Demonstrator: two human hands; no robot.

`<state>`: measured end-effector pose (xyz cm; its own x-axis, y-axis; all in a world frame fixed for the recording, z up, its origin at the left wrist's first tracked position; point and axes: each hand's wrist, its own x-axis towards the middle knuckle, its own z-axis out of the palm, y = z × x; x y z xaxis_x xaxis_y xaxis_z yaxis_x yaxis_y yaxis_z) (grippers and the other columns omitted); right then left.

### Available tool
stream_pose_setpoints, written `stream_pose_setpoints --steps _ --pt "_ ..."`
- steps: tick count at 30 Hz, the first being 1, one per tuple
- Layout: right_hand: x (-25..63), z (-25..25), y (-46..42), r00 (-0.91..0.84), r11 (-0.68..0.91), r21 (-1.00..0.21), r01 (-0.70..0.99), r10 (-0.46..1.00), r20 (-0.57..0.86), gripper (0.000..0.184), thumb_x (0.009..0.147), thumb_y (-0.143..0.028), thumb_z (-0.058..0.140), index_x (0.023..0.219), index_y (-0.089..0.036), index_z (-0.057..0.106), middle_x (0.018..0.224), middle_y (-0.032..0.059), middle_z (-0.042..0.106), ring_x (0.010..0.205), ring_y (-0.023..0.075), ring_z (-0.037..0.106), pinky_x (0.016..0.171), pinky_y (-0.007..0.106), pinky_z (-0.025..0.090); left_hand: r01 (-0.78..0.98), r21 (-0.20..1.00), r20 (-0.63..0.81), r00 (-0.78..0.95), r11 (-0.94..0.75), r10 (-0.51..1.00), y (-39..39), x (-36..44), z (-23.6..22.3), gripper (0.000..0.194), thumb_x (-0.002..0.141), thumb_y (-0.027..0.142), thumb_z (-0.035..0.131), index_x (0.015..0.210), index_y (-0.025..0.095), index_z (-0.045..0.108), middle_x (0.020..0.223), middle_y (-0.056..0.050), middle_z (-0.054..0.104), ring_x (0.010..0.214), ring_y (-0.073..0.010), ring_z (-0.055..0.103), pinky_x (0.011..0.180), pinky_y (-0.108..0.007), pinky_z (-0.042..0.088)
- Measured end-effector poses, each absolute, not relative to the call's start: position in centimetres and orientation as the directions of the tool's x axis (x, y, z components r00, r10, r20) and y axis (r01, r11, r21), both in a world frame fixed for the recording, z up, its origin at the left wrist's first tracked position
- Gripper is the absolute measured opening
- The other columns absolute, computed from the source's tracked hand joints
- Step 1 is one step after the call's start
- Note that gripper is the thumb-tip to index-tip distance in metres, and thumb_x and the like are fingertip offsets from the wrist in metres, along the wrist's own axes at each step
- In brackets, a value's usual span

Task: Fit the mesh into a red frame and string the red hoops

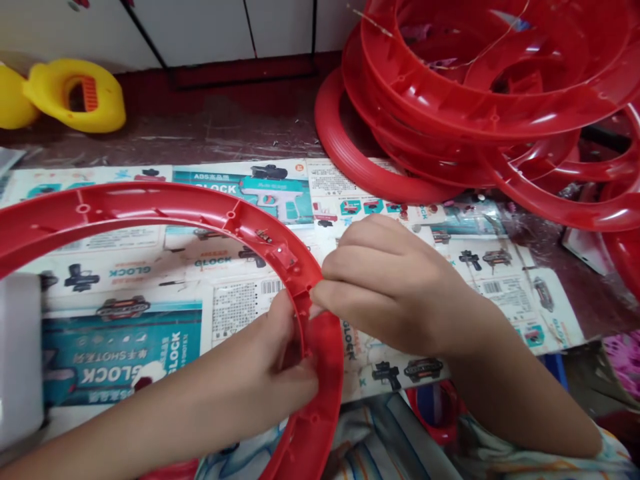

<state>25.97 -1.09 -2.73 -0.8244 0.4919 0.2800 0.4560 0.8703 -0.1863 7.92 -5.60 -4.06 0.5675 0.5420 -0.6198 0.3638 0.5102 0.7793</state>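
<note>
A large red plastic ring [165, 200], hollow side up with small posts and ribs inside, spans the left and middle of the view. My left hand [280, 367] is closed around the ring's inner rim, with the thumb in the channel. At the ring's right side my right hand [385, 287] is closed in a pinch over the channel. Whatever those fingertips hold, if anything, is too small or hidden to make out. Just above them, a few tiny metal pieces [263, 236] lie in the channel beside a small red block [283, 253].
Several red rings [480, 113] are stacked at the back right. Printed cardboard sheets [135, 253] cover the dark table [220, 127]. Yellow plastic parts [75, 97] lie at the back left. A white box-like object [20, 360] stands at the left edge.
</note>
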Motion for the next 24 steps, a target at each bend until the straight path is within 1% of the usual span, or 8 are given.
stream_pose_setpoints --steps 2,6,9,12,14,17,21,24 --pt "25.7 -3.0 -1.1 -0.819 0.870 -0.181 0.459 0.493 0.295 0.036 0.093 -0.012 0.037 0.071 -0.017 0.064 0.075 0.0021 0.057 0.072 0.0140 0.043 0.068 0.030 0.034 0.361 0.806 -0.588 0.576 0.468 0.568 -6.1 7.7 -4.5 0.023 0.082 0.015 0.052 0.102 0.024 0.045 0.086 0.003 0.052 0.076 -0.0142 0.048 0.064 -0.023 0.043" --pt "25.4 -3.7 -0.9 -0.812 0.864 -0.201 0.462 0.504 0.296 0.027 0.092 -0.011 0.043 0.074 -0.015 0.064 0.080 0.0031 0.058 0.074 0.0135 0.041 0.069 0.029 0.036 0.383 0.818 -0.576 0.561 0.430 0.595 -7.3 7.2 -5.6 0.018 0.086 0.024 0.053 0.103 0.023 0.047 0.083 0.001 0.053 0.073 -0.0155 0.049 0.060 -0.024 0.043" --pt "25.5 -4.1 -0.7 -0.805 0.858 -0.244 0.452 0.510 0.303 0.025 0.090 -0.010 0.046 0.072 -0.013 0.062 0.078 0.0035 0.058 0.072 0.0127 0.040 0.070 0.028 0.037 0.328 0.831 -0.553 0.572 0.449 0.606 -7.2 7.1 -5.7 0.028 0.087 0.030 0.056 0.112 0.023 0.048 0.093 -0.003 0.060 0.086 -0.0201 0.057 0.074 -0.029 0.048" --pt "25.6 -4.3 -0.6 -0.802 0.861 -0.264 0.435 0.504 0.321 0.023 0.090 -0.011 0.047 0.073 -0.013 0.062 0.078 0.0039 0.059 0.073 0.0131 0.042 0.071 0.028 0.038 0.184 0.825 -0.530 0.583 0.535 0.617 -6.7 7.4 -5.6 0.040 0.083 0.036 0.062 0.119 0.023 0.049 0.105 -0.007 0.063 0.099 -0.0244 0.060 0.083 -0.034 0.050" --pt "25.6 -4.5 -0.6 -0.797 0.864 -0.258 0.433 0.500 0.337 0.024 0.091 -0.015 0.048 0.071 -0.013 0.061 0.077 0.0040 0.059 0.073 0.0133 0.044 0.071 0.028 0.039 0.096 0.801 -0.544 0.529 0.591 0.652 -6.4 7.9 -5.7 0.037 0.083 0.039 0.061 0.114 0.021 0.054 0.099 -0.007 0.066 0.095 -0.0249 0.062 0.079 -0.034 0.052" --pt "25.7 -4.8 -0.5 -0.772 0.845 -0.249 0.474 0.534 0.345 0.026 0.092 -0.022 0.050 0.072 -0.012 0.062 0.073 0.0042 0.058 0.071 0.0142 0.046 0.070 0.029 0.040 0.034 0.794 -0.575 0.362 0.607 0.733 -6.4 8.6 -6.0 0.028 0.083 0.040 0.058 0.102 0.019 0.057 0.083 -0.004 0.067 0.080 -0.0224 0.065 0.070 -0.033 0.052" --pt "25.8 -5.2 -0.3 -0.704 0.813 -0.323 0.485 0.582 0.408 0.025 0.092 -0.025 0.050 0.079 -0.011 0.066 0.076 0.0054 0.059 0.072 0.0144 0.050 0.070 0.029 0.044 0.104 0.842 -0.539 0.212 0.529 0.815 -6.4 8.7 -6.1 0.019 0.079 0.031 0.058 0.094 0.021 0.053 0.079 0.001 0.063 0.071 -0.0183 0.061 0.063 -0.029 0.049" --pt "25.6 -5.2 -0.1 -0.705 0.821 -0.374 0.431 0.565 0.428 0.020 0.092 -0.019 0.048 0.085 -0.011 0.065 0.082 0.0056 0.060 0.076 0.0136 0.051 0.074 0.028 0.046 0.248 0.861 -0.498 0.235 0.443 0.835 -6.1 8.1 -5.9 0.014 0.080 0.027 0.055 0.092 0.022 0.051 0.081 0.002 0.060 0.074 -0.0174 0.059 0.063 -0.027 0.048"
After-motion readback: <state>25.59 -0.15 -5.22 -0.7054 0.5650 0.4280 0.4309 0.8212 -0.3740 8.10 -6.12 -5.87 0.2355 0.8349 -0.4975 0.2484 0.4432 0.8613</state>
